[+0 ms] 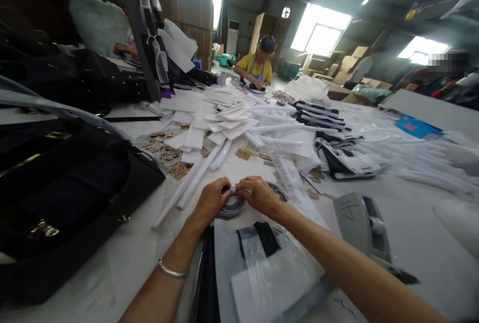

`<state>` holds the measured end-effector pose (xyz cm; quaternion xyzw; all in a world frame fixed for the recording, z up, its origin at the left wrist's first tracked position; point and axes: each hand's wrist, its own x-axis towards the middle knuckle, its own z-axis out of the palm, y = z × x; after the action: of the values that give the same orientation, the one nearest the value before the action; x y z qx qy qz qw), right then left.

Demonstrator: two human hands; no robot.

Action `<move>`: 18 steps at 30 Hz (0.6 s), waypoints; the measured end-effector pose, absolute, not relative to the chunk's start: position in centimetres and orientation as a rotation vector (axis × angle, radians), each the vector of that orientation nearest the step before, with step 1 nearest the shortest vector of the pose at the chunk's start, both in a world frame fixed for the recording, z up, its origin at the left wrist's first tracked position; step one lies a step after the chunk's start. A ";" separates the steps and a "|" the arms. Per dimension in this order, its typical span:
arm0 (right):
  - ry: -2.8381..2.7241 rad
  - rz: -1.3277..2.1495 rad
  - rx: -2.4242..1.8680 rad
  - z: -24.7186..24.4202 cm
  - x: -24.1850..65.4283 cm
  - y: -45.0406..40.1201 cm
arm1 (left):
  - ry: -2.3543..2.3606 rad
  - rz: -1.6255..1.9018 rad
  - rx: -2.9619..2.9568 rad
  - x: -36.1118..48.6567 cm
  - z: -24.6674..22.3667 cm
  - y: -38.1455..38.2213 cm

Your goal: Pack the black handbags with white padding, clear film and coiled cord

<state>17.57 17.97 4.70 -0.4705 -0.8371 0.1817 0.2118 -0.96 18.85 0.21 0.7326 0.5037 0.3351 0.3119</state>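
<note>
In front of me both hands meet at a coiled dark strap point(232, 209) with a bit of white wrap at its top. My left hand point(213, 198) pinches the coil from the left, and a silver bangle sits on that wrist. My right hand point(259, 193) has its fingers closed at the top of the coil, close to the left fingertips. Behind my right hand lies another dark coil point(277, 191), partly hidden. Below the hands rests a black item covered by white sheets and clear plastic point(277, 278).
Black bags point(71, 213) with gold hardware fill the left. A grey tape dispenser point(359, 223) stands at the right. Foam sheets point(228, 121), white tubes point(204, 171), tags with strings point(164, 148) and black-and-white pieces point(340, 156) cover the table. A co-worker point(258, 66) works opposite.
</note>
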 end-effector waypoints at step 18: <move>-0.690 0.910 -1.999 8.5 45.2 -4.4 | 1.465 0.683 1.980 -1.4 0.4 20.4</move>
<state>45.16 -4.37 8.48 -0.7928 -0.2738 0.3609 0.4076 -1.37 20.40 0.41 0.7418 0.5486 0.2558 0.2887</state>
